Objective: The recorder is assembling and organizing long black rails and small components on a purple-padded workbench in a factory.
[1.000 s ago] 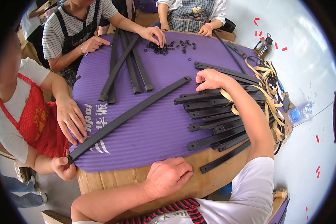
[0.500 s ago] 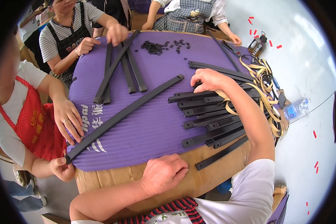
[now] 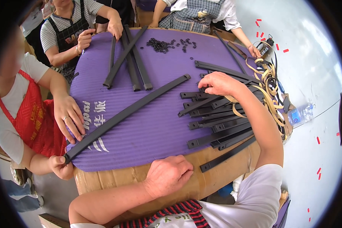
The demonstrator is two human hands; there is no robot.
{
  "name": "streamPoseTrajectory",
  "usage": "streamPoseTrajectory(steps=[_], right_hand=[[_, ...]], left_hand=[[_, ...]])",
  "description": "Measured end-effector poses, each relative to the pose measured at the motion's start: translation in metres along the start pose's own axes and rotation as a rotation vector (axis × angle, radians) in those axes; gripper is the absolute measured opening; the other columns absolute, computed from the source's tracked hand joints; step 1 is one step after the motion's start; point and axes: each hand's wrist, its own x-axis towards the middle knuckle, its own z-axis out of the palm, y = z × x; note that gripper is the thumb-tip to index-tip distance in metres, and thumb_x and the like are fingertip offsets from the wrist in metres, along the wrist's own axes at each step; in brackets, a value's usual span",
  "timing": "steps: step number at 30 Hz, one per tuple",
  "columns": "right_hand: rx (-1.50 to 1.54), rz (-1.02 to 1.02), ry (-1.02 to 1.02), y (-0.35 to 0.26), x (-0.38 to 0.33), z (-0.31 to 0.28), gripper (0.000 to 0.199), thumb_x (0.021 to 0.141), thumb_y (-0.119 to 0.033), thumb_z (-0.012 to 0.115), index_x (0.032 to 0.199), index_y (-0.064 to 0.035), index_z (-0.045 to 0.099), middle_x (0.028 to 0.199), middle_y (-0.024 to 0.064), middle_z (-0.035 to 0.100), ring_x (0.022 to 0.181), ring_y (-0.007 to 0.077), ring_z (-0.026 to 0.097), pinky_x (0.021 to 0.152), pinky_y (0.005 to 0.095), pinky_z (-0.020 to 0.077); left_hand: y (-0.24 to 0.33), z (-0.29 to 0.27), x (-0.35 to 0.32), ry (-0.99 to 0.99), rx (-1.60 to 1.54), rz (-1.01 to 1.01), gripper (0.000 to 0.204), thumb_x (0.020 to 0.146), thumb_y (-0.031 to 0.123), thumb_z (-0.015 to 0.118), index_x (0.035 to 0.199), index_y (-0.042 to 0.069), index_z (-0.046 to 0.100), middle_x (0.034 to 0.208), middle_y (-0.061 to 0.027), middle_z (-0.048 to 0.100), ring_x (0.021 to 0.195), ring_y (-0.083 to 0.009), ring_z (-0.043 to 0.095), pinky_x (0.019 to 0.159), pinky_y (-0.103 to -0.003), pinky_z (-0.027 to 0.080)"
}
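My right hand (image 3: pixel 219 83) is over the upper part of a pile of flat black bars (image 3: pixel 226 127) with holes near their ends. Its fingers are curled down and closed around the dark end of a bar, which they mostly hide. Just below, one bar lies slantwise across others. My left hand (image 3: pixel 169 175) rests loosely fisted on the brown cardboard edge (image 3: pixel 121 175), with nothing showing in it. To its upper left, a long black bar (image 3: pixel 127 114) runs diagonally over the purple sheet (image 3: pixel 159 140). A co-worker in a red apron holds its near end.
Tan and black straps (image 3: pixel 271 97) tangle over the pile's right end, near a dark bottle (image 3: pixel 265 46) and a clear plastic bottle (image 3: pixel 301 114). Small black rings (image 3: pixel 159 45) lie scattered at the back. A co-worker in stripes touches crossed bars (image 3: pixel 135 68); another reaches in from the far right.
Bars below my right hand have shifted, and one now lies aslant. The striped co-worker's hand has moved onto a bar, shifting it. The far-right co-worker's hand has come nearer the straps.
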Motion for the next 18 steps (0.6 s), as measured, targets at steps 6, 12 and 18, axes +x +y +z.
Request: streamPoseTrajectory(steps=[6, 12, 18], right_hand=[[-0.367, 0.032, 0.391, 0.004, 0.009, 0.018, 0.028, 0.069, -0.014, 0.068, 0.095, -0.0099, 0.059, 0.084, 0.0072, 0.057, 0.093, 0.0264, 0.052, 0.078, 0.0370, 0.0453], [0.223, -0.033, -0.038, -0.028, 0.005, 0.000, 0.046, 0.065, -0.028, 0.075, 0.102, -0.0066, 0.059, 0.090, 0.0099, 0.056, 0.083, 0.0234, 0.054, 0.074, 0.0336, 0.0461], [0.201, 0.056, -0.230, -0.024, 0.008, -0.008, 0.049, 0.068, -0.026, 0.069, 0.111, -0.0070, 0.058, 0.102, 0.0143, 0.058, 0.096, 0.0267, 0.055, 0.082, 0.0376, 0.0450]], left_hand=[[-0.003, 0.002, 0.001, 0.001, 0.028, 0.010, 0.006, 0.074, 0.013, 0.065, 0.074, 0.007, 0.062, 0.075, -0.0031, 0.060, 0.065, -0.0230, 0.059, 0.053, -0.033, 0.048], [-0.001, 0.000, 0.001, -0.005, 0.013, 0.003, 0.007, 0.073, 0.013, 0.065, 0.074, 0.007, 0.061, 0.075, -0.0033, 0.060, 0.066, -0.0230, 0.059, 0.054, -0.033, 0.048], [-0.004, 0.001, 0.000, -0.016, 0.012, 0.004, 0.007, 0.074, 0.013, 0.065, 0.076, 0.007, 0.062, 0.076, -0.0036, 0.060, 0.067, -0.0227, 0.060, 0.055, -0.033, 0.049]])
